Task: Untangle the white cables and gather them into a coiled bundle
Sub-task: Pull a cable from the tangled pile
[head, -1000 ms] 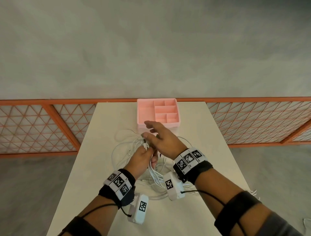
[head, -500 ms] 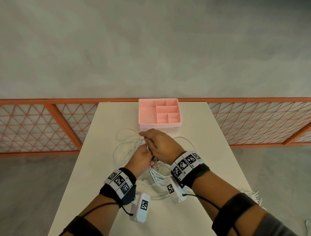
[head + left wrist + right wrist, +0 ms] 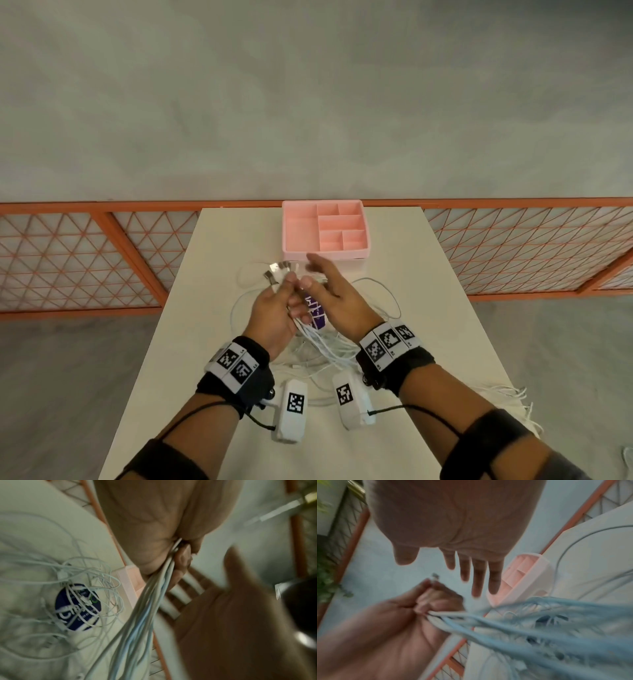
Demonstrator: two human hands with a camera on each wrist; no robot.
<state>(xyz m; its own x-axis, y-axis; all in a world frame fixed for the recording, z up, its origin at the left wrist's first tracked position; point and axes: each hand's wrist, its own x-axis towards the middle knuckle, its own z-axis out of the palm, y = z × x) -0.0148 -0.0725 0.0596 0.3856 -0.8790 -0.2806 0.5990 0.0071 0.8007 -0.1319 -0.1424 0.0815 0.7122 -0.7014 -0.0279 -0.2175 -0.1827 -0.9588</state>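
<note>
L hand (image 3: 274, 315) grips white cables (image 3: 322, 342) near connectors, just in front of pink tray (image 3: 325, 253); R hand (image 3: 337, 291) fingers straight, holds nothing

Bare recording space: table (image 3: 428, 308), orange lattice fence (image 3: 85, 253).

Right hand (image 3: 453, 524) with straight fingers above left hand (image 3: 399, 626), its fist around white cables (image 3: 513, 626), beside pink tray (image 3: 527, 574).

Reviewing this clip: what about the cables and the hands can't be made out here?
- Cable count in the left hand: strands of the white cables overlap, both wrist views blurred.
- Dark round label text: crossed by cables, blurred.
- Cables over the table edge: ends hidden in the head view.
- Right hand: fingers straight, motion-blurred.
</note>
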